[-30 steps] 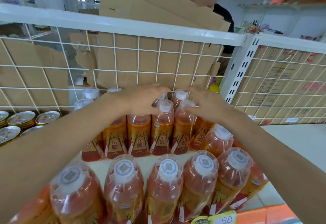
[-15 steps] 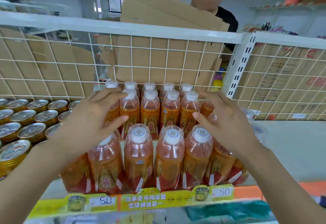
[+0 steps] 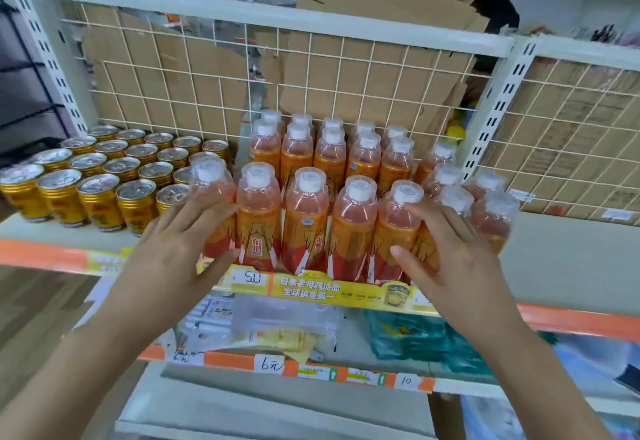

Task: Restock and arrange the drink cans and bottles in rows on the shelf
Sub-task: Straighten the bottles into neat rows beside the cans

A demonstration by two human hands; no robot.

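Two hands (image 3: pixel 173 259) (image 3: pixel 453 263) bracket five front bottles (image 3: pixel 306 218).

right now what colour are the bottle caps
White, under clear plastic covers; the bottle caps show best in the head view.

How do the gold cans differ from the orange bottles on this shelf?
The gold cans are short metal with silver pull-tab tops; the orange bottles are taller clear plastic with white caps. The cans stand left, untouched; the bottles stand right, with the left hand and right hand at their front row. Both stand upright in rows on one shelf.
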